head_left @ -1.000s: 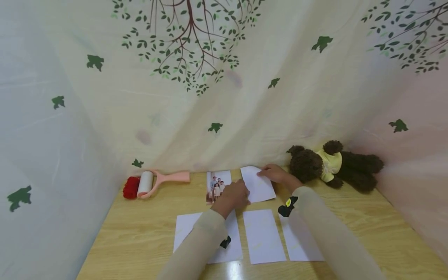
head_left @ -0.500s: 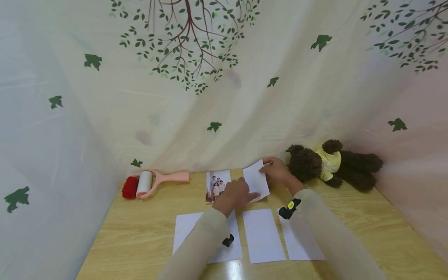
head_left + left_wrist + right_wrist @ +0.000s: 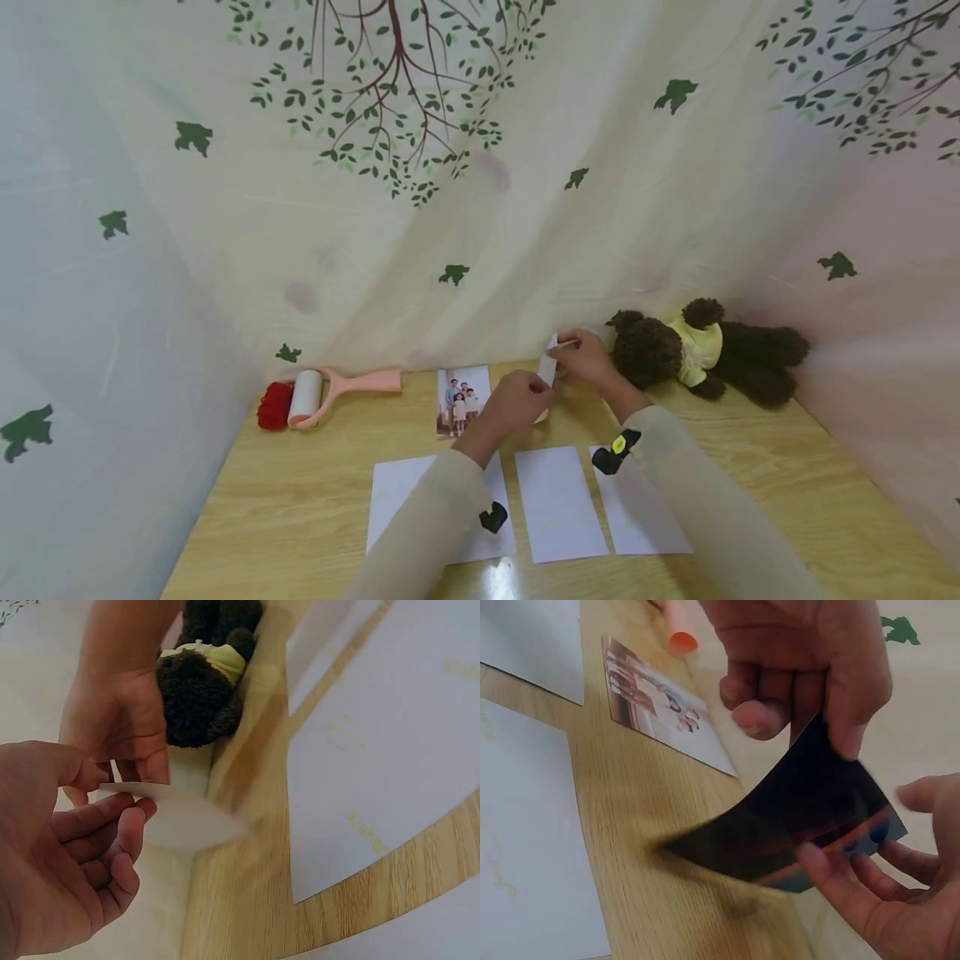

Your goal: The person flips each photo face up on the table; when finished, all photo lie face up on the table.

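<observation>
Both hands hold one photo print [image 3: 548, 368] raised off the table near the back wall, its sheet almost edge-on in the head view. My left hand [image 3: 516, 406] pinches one edge between thumb and fingers. My right hand [image 3: 588, 360] grips the opposite end. The right wrist view shows its dark picture side [image 3: 802, 802], with an orange and blue band; the left wrist view shows its pale back [image 3: 187, 817]. A family photo [image 3: 462, 400] lies face up left of the hands. Several white sheets, one a middle sheet [image 3: 561, 504], lie in front, faint yellow print on them.
A brown teddy bear [image 3: 652, 350] in a yellow shirt lies right of my right hand, against the wall. At the back left is a pink-handled lint roller [image 3: 363, 382] beside a red bundle [image 3: 276, 406]. A leaf-patterned cloth [image 3: 375, 275] encloses the wooden table.
The print came up off the table and turned from white back facing up to nearly edge-on. My left hand shifted right and now pinches its edge; my right hand kept hold.
</observation>
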Motion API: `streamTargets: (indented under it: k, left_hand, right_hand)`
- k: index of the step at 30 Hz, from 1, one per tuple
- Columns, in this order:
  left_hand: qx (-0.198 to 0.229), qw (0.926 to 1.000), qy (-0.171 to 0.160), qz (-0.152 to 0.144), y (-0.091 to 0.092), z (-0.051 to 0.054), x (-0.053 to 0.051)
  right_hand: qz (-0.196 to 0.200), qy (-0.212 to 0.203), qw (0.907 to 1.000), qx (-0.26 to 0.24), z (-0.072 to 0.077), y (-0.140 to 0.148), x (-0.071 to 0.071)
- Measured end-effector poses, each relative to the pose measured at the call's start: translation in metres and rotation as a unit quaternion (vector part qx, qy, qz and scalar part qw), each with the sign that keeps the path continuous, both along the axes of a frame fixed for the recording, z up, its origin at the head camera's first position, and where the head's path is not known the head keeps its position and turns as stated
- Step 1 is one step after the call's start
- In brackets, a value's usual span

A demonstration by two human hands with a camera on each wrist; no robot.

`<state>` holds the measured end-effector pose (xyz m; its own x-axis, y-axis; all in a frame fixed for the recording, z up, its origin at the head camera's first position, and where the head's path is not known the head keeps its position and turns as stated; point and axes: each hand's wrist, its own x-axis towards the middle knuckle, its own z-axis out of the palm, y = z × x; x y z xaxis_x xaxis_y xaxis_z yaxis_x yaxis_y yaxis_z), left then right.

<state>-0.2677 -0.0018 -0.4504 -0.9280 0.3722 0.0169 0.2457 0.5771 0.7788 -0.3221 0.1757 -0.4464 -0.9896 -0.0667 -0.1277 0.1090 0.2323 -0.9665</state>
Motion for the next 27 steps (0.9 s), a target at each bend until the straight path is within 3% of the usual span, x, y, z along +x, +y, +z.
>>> streamTargets:
  k: [7, 9, 13, 15, 19, 22, 24, 25, 27]
  left_hand:
    - [0.067, 0.9963, -0.038, 0.037, -0.010, -0.005, -0.003]
    - [0.061, 0.9963, -0.040, 0.045, -0.014, -0.010, -0.003]
    - [0.017, 0.9981, -0.040, 0.045, -0.022, -0.020, -0.003]
    - [-0.004, 0.9979, -0.044, 0.047, -0.027, -0.023, -0.002]
    - [-0.044, 0.9971, -0.028, 0.055, -0.035, -0.025, 0.001]
    - [-0.060, 0.9970, -0.001, 0.049, -0.041, -0.020, 0.005]
    - [-0.062, 0.9971, 0.011, 0.042, -0.046, -0.013, 0.009]
    - [-0.063, 0.9972, 0.017, 0.037, -0.050, -0.011, 0.011]
    - [-0.057, 0.9978, 0.020, 0.028, -0.058, -0.004, 0.016]
  right_hand:
    - [0.027, -0.012, 0.9994, 0.018, -0.005, -0.004, 0.001]
    - [0.026, -0.019, 0.9989, 0.034, -0.010, -0.006, 0.000]
    - [0.066, -0.005, 0.9911, 0.115, -0.024, -0.009, -0.002]
    - [0.105, 0.021, 0.9802, 0.167, -0.030, -0.010, -0.002]
    - [0.168, 0.081, 0.9417, 0.280, -0.035, -0.012, -0.002]
    - [0.189, 0.109, 0.9134, 0.344, -0.035, -0.012, -0.001]
    - [0.197, 0.117, 0.9003, 0.370, -0.035, -0.013, -0.001]
    - [0.198, 0.118, 0.8972, 0.377, -0.034, -0.013, -0.001]
    - [0.188, 0.118, 0.9014, 0.372, -0.034, -0.014, 0.000]
